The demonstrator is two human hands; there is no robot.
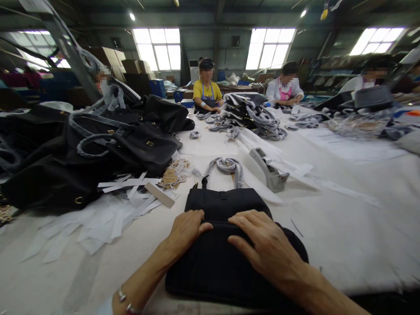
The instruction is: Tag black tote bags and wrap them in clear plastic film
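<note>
i view a white-covered worktable [344,210]. black bags [131,144] are heaped at left. the black handbag [226,262] lies at the near centre, beneath both hands. my right hand [262,238] is open, fingers extended across the bag's upper panel; my left hand [185,232] is partly open at the panel's left edge, thumb apart from the fingers. neither is closed around the bag. a gray tape dispenser [269,170] sits beyond it, to the right.
</note>
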